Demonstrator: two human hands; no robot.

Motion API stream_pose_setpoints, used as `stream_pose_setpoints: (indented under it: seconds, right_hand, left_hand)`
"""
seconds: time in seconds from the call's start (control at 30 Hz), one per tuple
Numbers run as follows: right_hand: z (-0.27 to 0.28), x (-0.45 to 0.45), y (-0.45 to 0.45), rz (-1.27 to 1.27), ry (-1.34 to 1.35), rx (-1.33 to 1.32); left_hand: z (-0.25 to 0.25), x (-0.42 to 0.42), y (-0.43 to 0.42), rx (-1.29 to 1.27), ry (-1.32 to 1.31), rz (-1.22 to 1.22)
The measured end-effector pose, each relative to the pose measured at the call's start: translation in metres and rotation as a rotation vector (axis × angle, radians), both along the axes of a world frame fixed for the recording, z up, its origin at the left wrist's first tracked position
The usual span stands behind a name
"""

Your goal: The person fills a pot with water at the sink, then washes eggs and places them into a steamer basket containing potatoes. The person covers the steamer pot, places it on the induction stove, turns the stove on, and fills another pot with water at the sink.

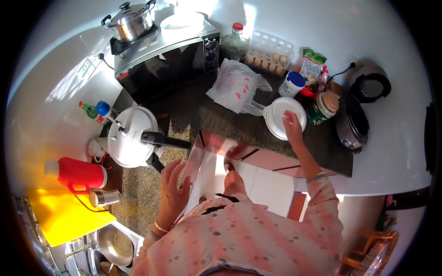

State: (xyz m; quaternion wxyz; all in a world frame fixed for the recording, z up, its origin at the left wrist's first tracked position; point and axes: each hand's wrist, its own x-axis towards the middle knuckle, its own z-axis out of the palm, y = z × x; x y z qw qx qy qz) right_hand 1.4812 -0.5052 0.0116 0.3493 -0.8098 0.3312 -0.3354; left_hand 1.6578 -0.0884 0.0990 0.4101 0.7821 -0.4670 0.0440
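My right hand (292,125) is over a round white lidded container (275,120) on the dark counter, its fingers stretched out; whether they touch the lid I cannot tell. My left hand (172,191) hangs by the counter's inner edge with loosely spread fingers and nothing in it. It is nearest to the black handle of a silver pressure cooker (131,142). Just left of the white container lies a crumpled plastic bag (237,85) with red print. A white tub with a blue lid (292,83) and a dark jar with a tan lid (323,108) stand close to the right hand.
Along the back are a microwave (165,69) with a steel pot (131,23) on top, an egg tray (270,53) and a glass jar with a red cap (235,43). An open-lidded cooker (353,124) stands right. At left are a red flask (80,173) and a yellow board (64,218).
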Motion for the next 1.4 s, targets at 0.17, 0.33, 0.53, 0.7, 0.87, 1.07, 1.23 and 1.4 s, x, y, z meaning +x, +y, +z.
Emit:
stream_pose_setpoints:
  seconds: [0.17,0.33,0.53,0.7,0.87,1.07,1.23,1.4]
  right_hand:
    - [0.001,0.119,-0.201,-0.043,-0.088,-0.212]
    - [-0.001,0.203,-0.327,-0.217,0.221,-0.172]
    - [-0.024,0.252,-0.385,-0.277,0.332,0.178]
    - [-0.046,0.276,-0.390,-0.414,0.177,0.349]
    - [-0.024,0.281,-0.347,-0.635,0.358,-0.018]
    - [-0.023,0.276,-0.347,-0.589,0.481,-0.093]
    - [-0.043,0.272,-0.368,-0.515,0.542,-0.217]
    - [-0.049,0.261,-0.376,-0.420,0.481,-0.291]
  left_hand:
    - [-0.001,0.001,-0.059,0.034,0.090,0.215]
    - [0.014,0.007,-0.115,0.078,0.092,0.365]
    - [0.004,0.008,-0.155,0.096,0.166,0.426]
    - [0.005,0.007,-0.178,0.209,0.319,0.527]
    - [0.000,0.013,-0.199,0.192,0.347,0.498]
    - [-0.004,0.022,-0.227,0.179,0.311,0.436]
    - [0.002,0.027,-0.251,0.174,0.301,0.375]
    - [0.000,0.028,-0.253,0.183,0.228,0.332]
